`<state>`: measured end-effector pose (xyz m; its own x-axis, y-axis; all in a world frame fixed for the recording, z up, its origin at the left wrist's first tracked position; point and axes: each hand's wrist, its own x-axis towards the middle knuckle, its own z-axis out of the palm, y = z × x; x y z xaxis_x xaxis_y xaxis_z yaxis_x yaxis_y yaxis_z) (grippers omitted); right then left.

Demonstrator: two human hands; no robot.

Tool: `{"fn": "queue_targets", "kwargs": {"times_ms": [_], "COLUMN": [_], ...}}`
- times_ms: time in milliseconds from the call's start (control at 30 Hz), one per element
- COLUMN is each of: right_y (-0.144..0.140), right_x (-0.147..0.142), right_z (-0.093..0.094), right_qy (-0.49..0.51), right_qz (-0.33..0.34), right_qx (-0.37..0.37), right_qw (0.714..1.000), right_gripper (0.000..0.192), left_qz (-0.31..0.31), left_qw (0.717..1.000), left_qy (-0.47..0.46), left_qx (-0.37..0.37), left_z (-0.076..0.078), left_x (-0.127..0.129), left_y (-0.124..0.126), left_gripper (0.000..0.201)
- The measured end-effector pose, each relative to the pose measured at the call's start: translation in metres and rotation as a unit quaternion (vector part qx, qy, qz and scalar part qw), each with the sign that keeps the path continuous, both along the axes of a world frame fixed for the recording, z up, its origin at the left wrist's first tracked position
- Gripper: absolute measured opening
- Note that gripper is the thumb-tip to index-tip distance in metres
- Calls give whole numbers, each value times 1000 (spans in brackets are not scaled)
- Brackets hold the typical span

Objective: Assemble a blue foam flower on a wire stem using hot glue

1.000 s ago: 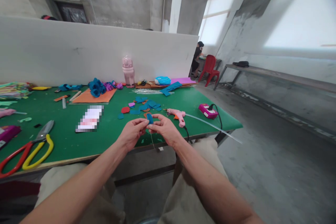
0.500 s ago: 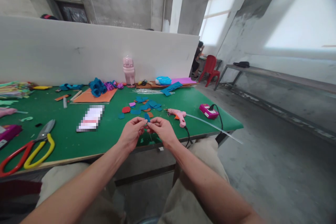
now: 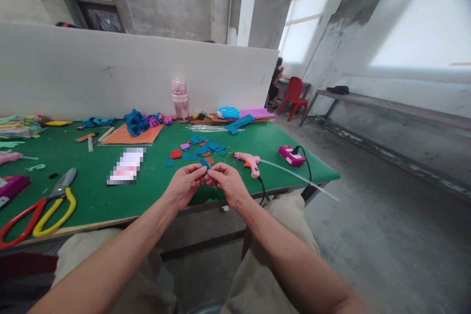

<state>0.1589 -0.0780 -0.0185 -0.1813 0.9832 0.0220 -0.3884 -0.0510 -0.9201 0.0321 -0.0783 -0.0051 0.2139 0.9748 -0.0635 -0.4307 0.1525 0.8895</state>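
Observation:
Between the fingertips of my left hand (image 3: 187, 185) and my right hand (image 3: 228, 182) is a small blue felt piece (image 3: 205, 163), pinched from both sides above the table's front edge. A thin wire (image 3: 216, 189) hangs down from the fingers; its upper end is hidden. Just beyond my hands lie loose cut blue felt pieces (image 3: 213, 146), with a red felt piece (image 3: 176, 154) and a few orange and pink ones. A pink glue gun (image 3: 250, 163) rests to the right, a clear glue stick (image 3: 290, 174) reaching out behind it.
Large scissors (image 3: 55, 203) with red and yellow handles lie at the left on the green table (image 3: 158, 191). A pink bottle (image 3: 180, 100), blue felt flowers (image 3: 136, 122) and thin wires (image 3: 209, 128) are at the back. A magenta power box (image 3: 292, 155) sits at the right.
The blue piece has tilted slightly to the left between my fingertips. The hanging wire now slants more to the right. My hands stay in nearly the same place.

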Motion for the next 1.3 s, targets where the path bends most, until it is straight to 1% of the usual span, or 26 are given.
{"fn": "queue_targets", "kwargs": {"times_ms": [133, 200, 300, 400, 633, 700, 767, 867, 967, 1067, 1200, 1300], "right_y": [0, 0, -1, -3, -9, -9, -9, -7, -7, -7, -7, -6], "right_x": [-3, -4, -3, -1, -2, -2, -2, -2, -3, -3, -2, -1], "right_z": [-1, -2, -1, 0, -2, -3, -3, -2, 0, 2, 1, 0], "right_qy": [-44, -82, -156, -197, -237, -238, -220, -168, -120, -97, -86, -55], "right_qz": [-38, -56, -73, -78, -69, -58, -37, -6, 8, 11, 13, 30], "right_qx": [22, 53, 118, 165, 206, 203, 183, 140, 103, 86, 82, 66], "right_qw": [998, 994, 978, 963, 947, 948, 958, 976, 987, 991, 993, 996], "right_gripper": [17, 16, 13, 11, 10, 10, 9, 11, 14, 16, 17, 18], "left_qz": [5, 2, 4, 5, 22, 22, 18, 2, -7, -11, -10, -12], "left_qw": [1000, 1000, 1000, 1000, 1000, 1000, 1000, 1000, 1000, 999, 998, 998], "left_qy": [8, 14, 16, 11, 8, 16, 19, 18, 22, 37, 60, 63], "left_qx": [-1, 3, 5, 4, 2, 1, 1, 7, 16, 17, 18, 22], "left_z": [-1, -2, -3, -3, 1, 2, 2, 1, 0, 0, 3, 6], "left_x": [0, 0, -1, -2, -3, -3, -4, -4, -4, -5, -4, -4], "left_y": [0, 0, 2, 3, 3, 2, 2, 2, 3, 3, 2, 0], "left_gripper": [19, 19, 19, 20, 24, 26, 27, 26, 25, 24, 22, 20]}}
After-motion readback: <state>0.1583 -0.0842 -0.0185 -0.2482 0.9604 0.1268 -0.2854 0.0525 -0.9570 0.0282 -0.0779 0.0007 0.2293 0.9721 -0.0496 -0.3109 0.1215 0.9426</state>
